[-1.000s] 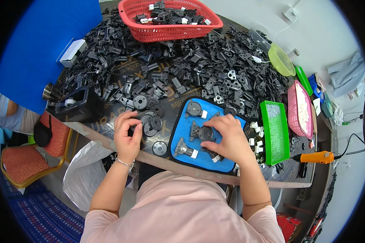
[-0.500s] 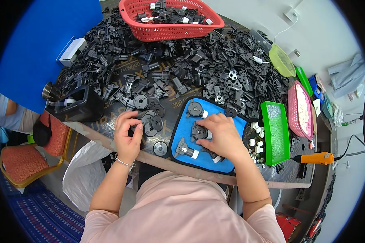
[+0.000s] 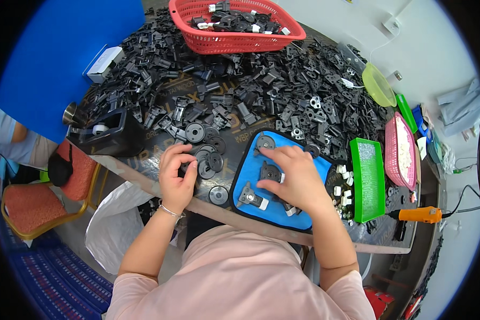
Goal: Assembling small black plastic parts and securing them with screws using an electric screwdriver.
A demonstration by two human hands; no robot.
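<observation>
My left hand [image 3: 177, 178] is at the table's front part with its fingers curled, beside several black ribbed discs [image 3: 204, 160]. A dark edge shows between its thumb and fingers; what it holds is partly hidden. Over the blue mat [image 3: 240, 176] my right hand [image 3: 298, 178] spreads thumb and index finger apart. Between them lies a black part with a disc on it and a white end [image 3: 270, 172]. Another disc-topped part [image 3: 265, 142] lies beyond, close to the index fingertip. Nearer me is a black bracket with a white cap [image 3: 250, 196]. One more part is half hidden under the right hand.
A heap of black plastic parts [image 3: 160, 74] spreads behind, below a red basket [image 3: 240, 44]. To the right are white caps [image 3: 346, 194], a green tray [image 3: 369, 181], a pink basket [image 3: 397, 154] and an orange-handled tool [image 3: 420, 214]. A black tape dispenser [image 3: 109, 136] stands left. One disc [image 3: 218, 195] lies near the edge.
My right thumb and index finger have spread apart, off the black part between them. The left hand keeps its curl beside the discs. The whole view has shifted slightly.
</observation>
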